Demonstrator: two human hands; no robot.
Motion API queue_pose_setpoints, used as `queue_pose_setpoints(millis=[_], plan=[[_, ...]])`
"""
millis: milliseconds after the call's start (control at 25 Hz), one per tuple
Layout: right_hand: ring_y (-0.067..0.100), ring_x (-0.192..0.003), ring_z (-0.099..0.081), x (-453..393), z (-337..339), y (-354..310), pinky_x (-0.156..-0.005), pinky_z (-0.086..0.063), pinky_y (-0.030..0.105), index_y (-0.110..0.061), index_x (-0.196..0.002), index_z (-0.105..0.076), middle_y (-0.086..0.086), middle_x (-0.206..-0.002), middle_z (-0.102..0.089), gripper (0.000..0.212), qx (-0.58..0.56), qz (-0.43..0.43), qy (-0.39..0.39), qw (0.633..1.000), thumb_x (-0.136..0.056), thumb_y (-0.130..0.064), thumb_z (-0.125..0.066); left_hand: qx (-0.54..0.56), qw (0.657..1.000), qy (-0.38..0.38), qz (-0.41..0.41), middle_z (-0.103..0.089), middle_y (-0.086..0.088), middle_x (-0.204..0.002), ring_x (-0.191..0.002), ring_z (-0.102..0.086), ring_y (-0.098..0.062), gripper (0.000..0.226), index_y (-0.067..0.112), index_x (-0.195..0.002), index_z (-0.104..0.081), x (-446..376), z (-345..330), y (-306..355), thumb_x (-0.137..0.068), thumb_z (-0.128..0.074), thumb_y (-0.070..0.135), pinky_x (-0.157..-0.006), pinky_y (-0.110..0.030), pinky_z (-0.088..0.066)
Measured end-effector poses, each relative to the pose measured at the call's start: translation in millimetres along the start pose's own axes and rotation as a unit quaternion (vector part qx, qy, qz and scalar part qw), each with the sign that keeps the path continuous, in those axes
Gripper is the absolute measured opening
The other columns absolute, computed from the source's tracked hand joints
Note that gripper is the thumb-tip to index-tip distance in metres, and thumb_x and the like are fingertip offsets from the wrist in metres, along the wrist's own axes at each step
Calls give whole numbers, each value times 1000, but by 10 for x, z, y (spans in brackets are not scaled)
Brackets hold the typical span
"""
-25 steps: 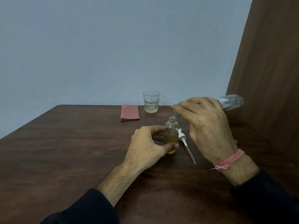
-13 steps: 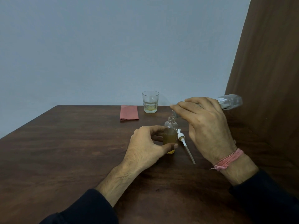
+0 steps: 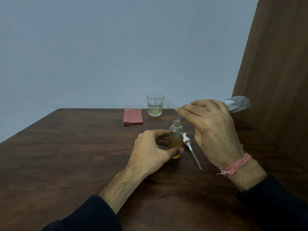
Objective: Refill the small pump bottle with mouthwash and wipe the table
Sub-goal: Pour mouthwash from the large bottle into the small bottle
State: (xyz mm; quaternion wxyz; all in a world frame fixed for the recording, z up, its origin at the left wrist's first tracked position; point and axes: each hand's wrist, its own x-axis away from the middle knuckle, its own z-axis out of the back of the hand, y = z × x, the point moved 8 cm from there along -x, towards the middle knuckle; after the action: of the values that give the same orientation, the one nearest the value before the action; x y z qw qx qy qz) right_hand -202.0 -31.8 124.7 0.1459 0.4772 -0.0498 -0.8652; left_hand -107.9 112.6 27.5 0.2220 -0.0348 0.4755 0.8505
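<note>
A small clear bottle (image 3: 176, 137) stands upright on the dark wooden table (image 3: 66, 155), open at the top and more than half full of amber liquid. My left hand (image 3: 150, 152) grips its lower body. My right hand (image 3: 210, 129) holds a large clear mouthwash bottle (image 3: 236, 104) tipped nearly flat, its mouth right above the small bottle's neck. The white pump head with its long tube (image 3: 191, 150) lies on the table just right of the small bottle. A folded pink cloth (image 3: 133, 115) lies near the far edge.
A drinking glass (image 3: 155, 105) with a little yellowish liquid stands at the far edge, right of the cloth. A brown curtain (image 3: 280, 80) hangs along the right side. A grey wall is behind the table.
Hardly anything has moved. Both hands keep their hold, and the large bottle stays tipped over the small one.
</note>
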Motion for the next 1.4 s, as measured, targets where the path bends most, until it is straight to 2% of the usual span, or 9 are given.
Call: queue_pose_setpoints(millis=[80,160,320,400,560,680,840,1400], plan=[[34,-118,-69,-1,-3,-6,-103,-47,52,-14,-131,-76,0,-126,-78,72,1,3,-1,1000,-65,15,-83,-5,1000,3,-2,-81,31,-102,-105,-72,21,53,46,-124,-77,8,7,12,-77,-102,51,-87,-2,-48],[34,-118,-69,-9,-7,-4,-103,-48,53,-14,-131,-76,-1,-126,-77,73,1,6,-3,1000,-65,14,-84,-6,1000,6,-8,-83,28,-105,-104,-74,18,60,42,-132,-78,11,8,26,-77,-103,50,-93,-7,-53],[35,-118,-69,-3,1,0,-104,-46,52,-14,-131,-76,-1,-127,-77,73,-2,4,-3,1000,-64,14,-84,-4,1000,11,-12,-85,25,-110,-105,-75,16,64,38,-135,-79,29,16,48,-77,-103,49,-101,-15,-57],[34,-118,-69,-4,-2,-3,-104,-46,51,-14,-131,-76,-1,-127,-77,73,-3,3,-4,1000,-64,14,-84,-6,1000,7,-11,-85,25,-111,-106,-75,15,64,38,-136,-79,28,15,56,-78,-102,50,-101,-16,-57],[35,-117,-70,-5,7,-6,-102,-46,52,-13,-129,-77,0,-125,-78,71,-4,1,2,1000,-64,15,-84,-7,1000,1,-1,-82,29,-106,-106,-73,20,61,41,-133,-77,39,12,57,-78,-102,50,-93,-8,-52],[35,-118,-69,-6,2,-10,-103,-47,53,-14,-130,-77,0,-125,-78,72,-2,3,-1,1000,-64,15,-85,-1,1000,2,-2,-84,26,-110,-107,-75,15,60,40,-133,-80,45,20,59,-78,-102,49,-105,-21,-60],[35,-119,-68,-9,7,-5,-104,-45,51,-14,-130,-76,-1,-126,-78,74,-2,1,-6,1000,-63,15,-85,-2,1000,0,6,-85,23,-117,-111,-76,10,64,36,-139,-80,49,18,65,-80,-102,48,-112,-33,-62],[36,-117,-68,-15,39,-31,-105,-49,51,-12,-129,-77,0,-125,-78,72,-1,1,-9,1000,-65,20,-79,1,1000,1,5,-85,24,-114,-110,-76,11,62,37,-136,-81,45,13,63,-79,-102,49,-114,-36,-61]])
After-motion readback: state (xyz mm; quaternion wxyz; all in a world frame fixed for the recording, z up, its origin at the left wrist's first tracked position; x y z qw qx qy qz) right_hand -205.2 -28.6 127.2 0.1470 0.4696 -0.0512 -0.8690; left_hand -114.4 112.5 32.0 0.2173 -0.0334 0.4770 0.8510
